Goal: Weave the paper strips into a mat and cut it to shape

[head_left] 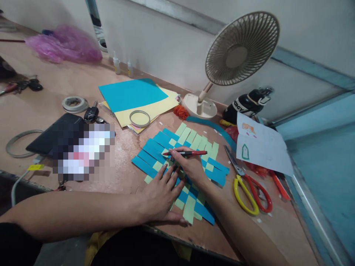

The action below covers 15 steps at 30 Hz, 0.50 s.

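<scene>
A mat woven from blue and pale yellow-green paper strips point(151, 146) lies on the table in front of me, its strip ends loose around the edges. My left hand point(161, 194) rests flat on its lower left part, fingers spread. In my right hand point(191, 164) is a red and black pen point(195, 152), held almost level over the mat, with its red pointed end to the left. The fingers of both hands are close together and cover the middle of the weave. Whether the pen touches the paper, I cannot tell.
Scissors point(241, 175) with yellow and red handles lie right of the mat, near a drawing sheet point(260, 144). Behind stand a fan point(237, 55) and a black bottle point(246, 103). Blue and yellow sheets point(133, 94), a tape roll point(74, 104) and a phone point(85, 151) are leftward.
</scene>
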Motion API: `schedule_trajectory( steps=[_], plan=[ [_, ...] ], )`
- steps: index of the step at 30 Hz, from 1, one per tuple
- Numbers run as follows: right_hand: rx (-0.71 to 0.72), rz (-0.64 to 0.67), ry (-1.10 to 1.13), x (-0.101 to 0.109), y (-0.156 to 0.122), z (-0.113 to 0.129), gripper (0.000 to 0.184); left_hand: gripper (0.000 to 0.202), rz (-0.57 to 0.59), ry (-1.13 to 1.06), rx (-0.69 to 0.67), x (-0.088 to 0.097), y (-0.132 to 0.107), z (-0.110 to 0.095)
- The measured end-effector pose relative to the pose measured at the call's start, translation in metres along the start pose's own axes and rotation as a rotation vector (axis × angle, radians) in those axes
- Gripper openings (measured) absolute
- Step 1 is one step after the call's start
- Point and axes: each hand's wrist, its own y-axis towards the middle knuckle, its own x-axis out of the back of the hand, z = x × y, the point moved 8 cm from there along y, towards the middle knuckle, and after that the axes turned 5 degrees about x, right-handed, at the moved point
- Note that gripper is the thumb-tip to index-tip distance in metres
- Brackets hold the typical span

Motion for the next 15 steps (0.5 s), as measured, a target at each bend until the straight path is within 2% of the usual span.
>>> schedule_trajectory(
  steps=[3, 9, 15],
  plan=[
    [0.010, -0.007, -0.010, -0.001, -0.001, 0.001, 0.023, 0.109, -0.001, -0.008, -0.005, 0.000, 0.000, 0.000],
    [-0.051, -0.007, 0.110, -0.002, 0.000, -0.009, 0.026, 0.106, 0.006, -0.014, -0.002, -0.001, -0.001, 0.000],
    [-0.052, -0.017, 0.095, -0.003, -0.002, -0.015, 0.025, 0.106, -0.006, -0.005, -0.008, 0.000, -0.001, 0.000]
  ],
)
